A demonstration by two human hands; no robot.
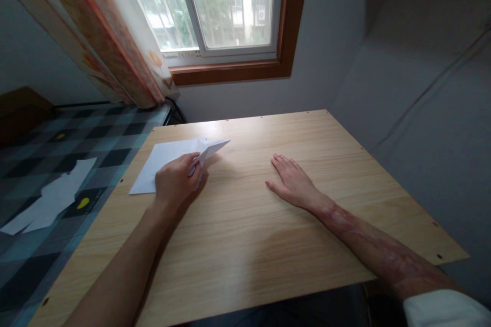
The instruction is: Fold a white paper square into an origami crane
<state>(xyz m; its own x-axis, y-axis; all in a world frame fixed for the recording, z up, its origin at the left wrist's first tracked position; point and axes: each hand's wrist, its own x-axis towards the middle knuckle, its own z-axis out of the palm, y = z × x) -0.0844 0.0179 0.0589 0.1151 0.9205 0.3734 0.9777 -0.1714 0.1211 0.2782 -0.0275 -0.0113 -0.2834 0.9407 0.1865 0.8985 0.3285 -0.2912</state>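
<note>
My left hand (177,178) is closed around a piece of folded white paper (214,149), with its pointed end sticking out to the right. The folds inside my grip are partly hidden by the fingers. Under and behind that hand, flat white paper (148,174) lies on the left side of the wooden table (238,250); whether it is one sheet or a stack I cannot tell. My right hand (292,182) rests palm down on the tabletop, fingers stretched out and thumb apart, holding nothing.
Left of the table is a bed with a checked cover (34,260), where white paper pieces (61,196) lie. A curtain (115,25) hangs beside a barred window (230,5) at the back. A wall (414,87) runs along the table's right side.
</note>
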